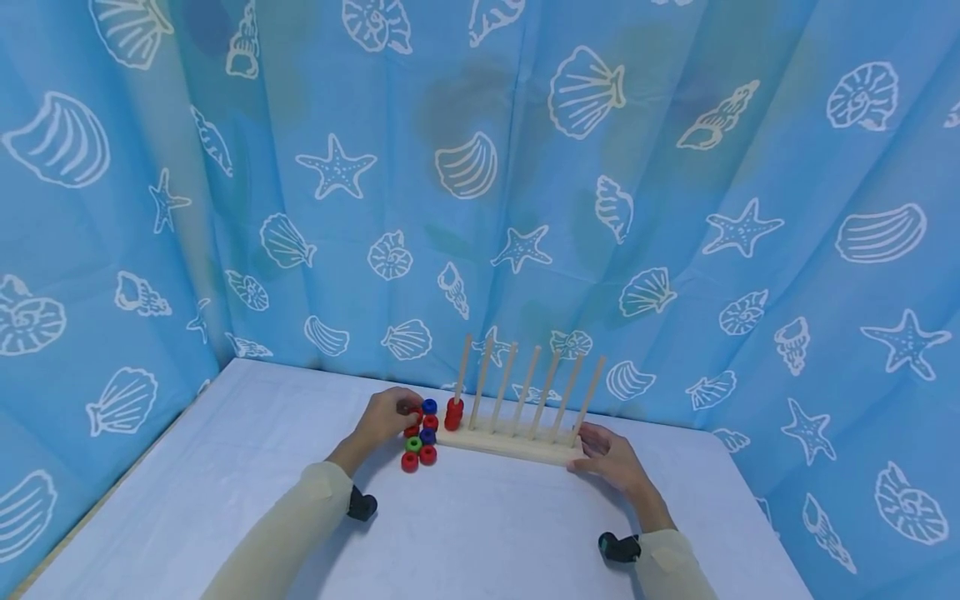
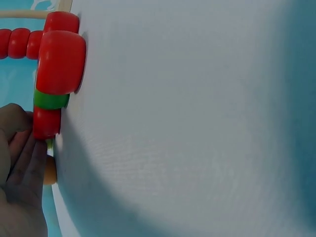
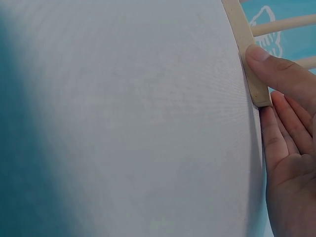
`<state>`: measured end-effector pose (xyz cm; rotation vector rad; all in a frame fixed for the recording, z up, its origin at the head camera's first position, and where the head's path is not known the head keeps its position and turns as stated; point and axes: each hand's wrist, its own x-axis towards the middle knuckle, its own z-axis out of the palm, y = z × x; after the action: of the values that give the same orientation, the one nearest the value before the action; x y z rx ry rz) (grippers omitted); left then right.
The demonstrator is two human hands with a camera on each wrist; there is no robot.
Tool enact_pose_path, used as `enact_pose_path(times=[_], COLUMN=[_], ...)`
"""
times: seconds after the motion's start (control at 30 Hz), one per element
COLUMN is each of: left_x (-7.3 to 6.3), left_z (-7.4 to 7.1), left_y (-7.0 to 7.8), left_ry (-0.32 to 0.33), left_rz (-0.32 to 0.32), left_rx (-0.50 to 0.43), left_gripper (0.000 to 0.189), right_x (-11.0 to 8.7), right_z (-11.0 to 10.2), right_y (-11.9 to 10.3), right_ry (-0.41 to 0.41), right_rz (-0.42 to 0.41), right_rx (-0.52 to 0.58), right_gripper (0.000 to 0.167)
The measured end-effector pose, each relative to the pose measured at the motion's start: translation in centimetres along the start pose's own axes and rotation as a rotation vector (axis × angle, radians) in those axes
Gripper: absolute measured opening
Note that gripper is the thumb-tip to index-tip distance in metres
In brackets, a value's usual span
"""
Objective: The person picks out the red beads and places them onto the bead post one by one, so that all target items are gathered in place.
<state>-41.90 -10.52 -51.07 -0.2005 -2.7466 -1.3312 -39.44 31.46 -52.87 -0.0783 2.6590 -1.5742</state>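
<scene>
At the left end of a wooden peg stand (image 1: 510, 446), my left hand (image 1: 384, 418) pinches a red bead (image 2: 47, 123) between thumb and fingers. Loose beads lie around its fingertips: a green bead (image 1: 413, 444), a blue bead (image 1: 429, 407) and several red ones, such as the red bead (image 1: 409, 462) at the front. Several red beads (image 1: 454, 414) are stacked on the leftmost peg; the other pegs are bare. My right hand (image 1: 611, 458) grips the right end of the stand, its thumb (image 3: 259, 53) on the base and its fingers around the end.
A white-covered table (image 1: 465, 533) carries everything. Behind it hangs a blue curtain (image 1: 420, 208) with white shell prints, close to the upright pegs (image 1: 532, 387). In the left wrist view an orange bead (image 2: 50, 170) shows beyond the fingers.
</scene>
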Motion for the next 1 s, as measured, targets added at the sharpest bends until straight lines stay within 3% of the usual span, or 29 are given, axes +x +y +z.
enact_pose_path(times=[0.5, 0.8, 1.0], left_x=[-0.4, -1.1, -1.9], left_z=[-1.7, -3.0, -3.3], left_y=[-1.1, -2.0, -1.8], left_ry=[0.003, -0.023, -0.081], left_rz=[0.049, 0.025, 0.003], left_rx=[0.112, 0.055, 0.047], left_gripper=[0.029, 0.030, 0.027], right_x=[-0.4, 0.0, -0.1], right_z=[-0.2, -0.1, 0.0], right_y=[-0.5, -0.5, -0.2], right_ry=[-0.007, -0.008, -0.010], right_rz=[-0.017, -0.022, -0.019], right_rx=[-0.006, -0.014, -0.025], right_gripper=[0.087, 0.087, 0.086])
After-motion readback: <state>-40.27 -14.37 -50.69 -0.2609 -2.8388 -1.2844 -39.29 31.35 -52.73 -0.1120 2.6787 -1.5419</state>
